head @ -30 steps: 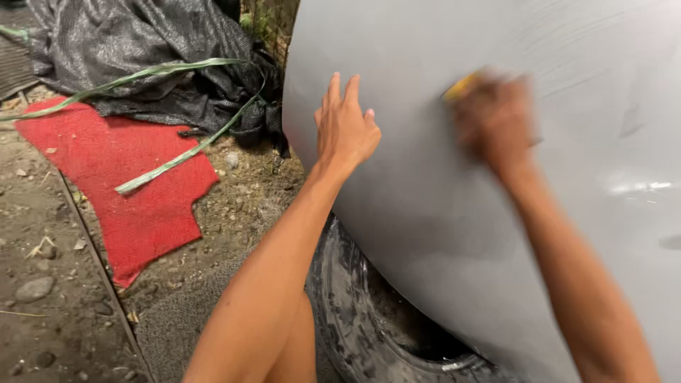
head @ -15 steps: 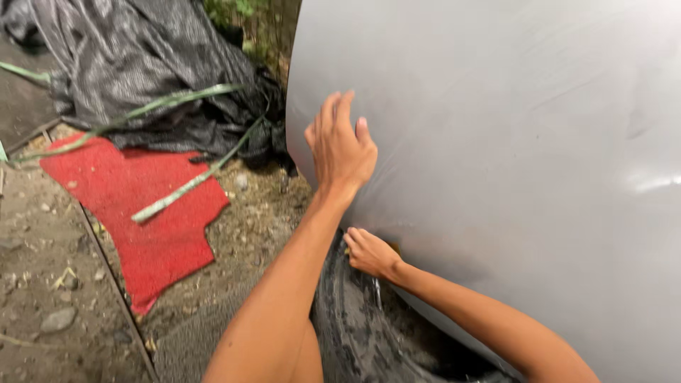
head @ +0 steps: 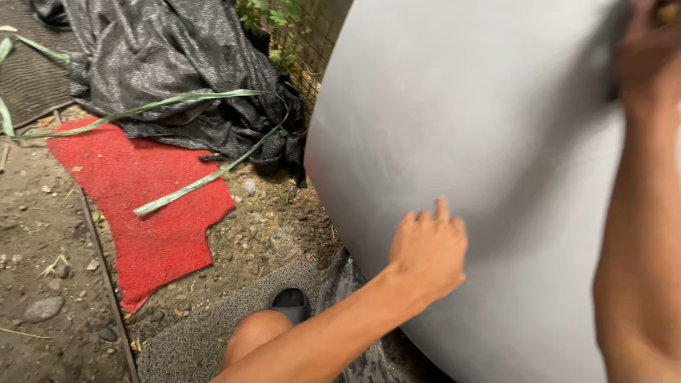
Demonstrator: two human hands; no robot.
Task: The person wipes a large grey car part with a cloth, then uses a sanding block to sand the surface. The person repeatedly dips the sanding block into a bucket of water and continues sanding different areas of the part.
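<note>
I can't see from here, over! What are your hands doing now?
Left hand flat on grey car panel. Right hand up top, blurred, grip unclear. Nothing in the way.

A plain matte grey car panel (head: 482, 142) fills the right side, unpatterned apart from faint sheen. On the brown, pebble-flecked dirt ground (head: 42, 276) lies a bright red mat (head: 152, 206), crossed by pale green straps (head: 191, 181). Behind it sits a crumpled black tarp (head: 170, 64) with a silvery speckle. A dark grey ribbed mat (head: 191, 340) and a black sandal (head: 289, 303) lie below.
</note>
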